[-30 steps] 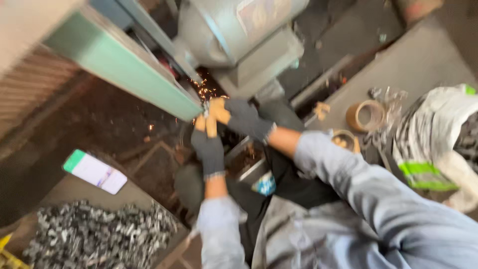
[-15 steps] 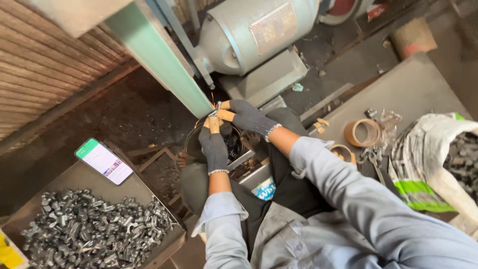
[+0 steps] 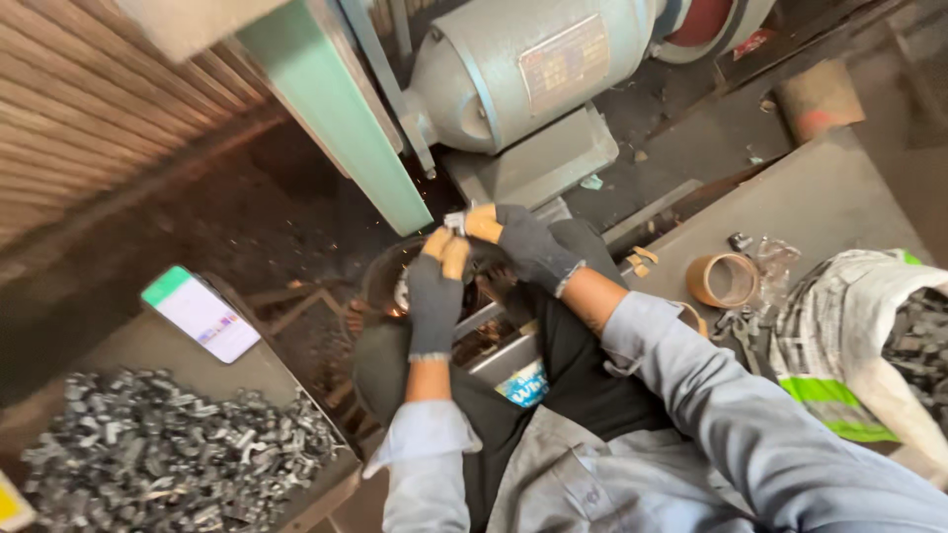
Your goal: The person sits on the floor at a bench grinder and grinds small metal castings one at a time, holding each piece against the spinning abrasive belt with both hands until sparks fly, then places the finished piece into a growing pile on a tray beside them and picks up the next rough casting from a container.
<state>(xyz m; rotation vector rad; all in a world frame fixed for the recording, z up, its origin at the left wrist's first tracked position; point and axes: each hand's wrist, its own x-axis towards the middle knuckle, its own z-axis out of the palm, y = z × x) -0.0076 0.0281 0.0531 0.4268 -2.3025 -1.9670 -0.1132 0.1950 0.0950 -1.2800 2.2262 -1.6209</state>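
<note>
Head view: gloved left hand (image 3: 435, 288) and gloved right hand (image 3: 520, 240) meet at the fingertips, both pinched shut on a small metal piece (image 3: 454, 221) just under the green belt guard (image 3: 336, 109), grey motor (image 3: 523, 74) beyond. Far left of the left hand, tray (image 3: 296, 390) heaped with metal parts (image 3: 168, 459); phone (image 3: 200, 314) beside. Right of the right hand, white sack (image 3: 839, 336) holding dark parts (image 3: 918, 341); tape roll (image 3: 723, 280) on the tabletop (image 3: 829, 197).

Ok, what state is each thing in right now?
left hand: gloved, pinching the small metal part
right hand: gloved, gripping the same part
phone: screen lit, lying face up
tape roll: lying flat
sack: open
metal pieces: loosely heaped
</note>
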